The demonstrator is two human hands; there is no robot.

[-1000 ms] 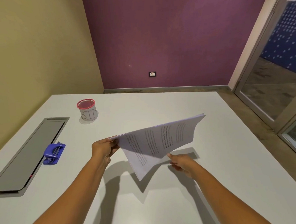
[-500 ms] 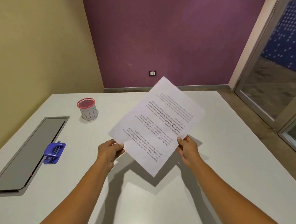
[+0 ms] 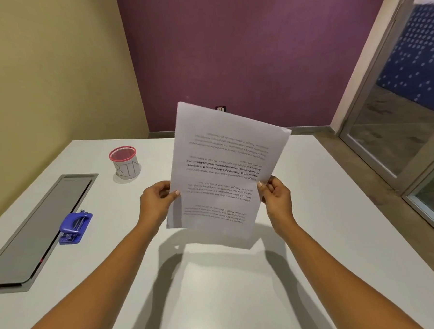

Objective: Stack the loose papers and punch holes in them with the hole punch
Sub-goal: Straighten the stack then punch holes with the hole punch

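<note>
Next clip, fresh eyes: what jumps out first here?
A sheaf of printed papers held upright at centre over the white table, its text upside down to the camera, the left hand and right hand pinching its side edges. At left a blue hole punch lies by a grey recessed panel, a red-rimmed cup behind it.

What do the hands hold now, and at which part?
The papers. The left hand pinches their left edge, the right hand their right edge.
</note>
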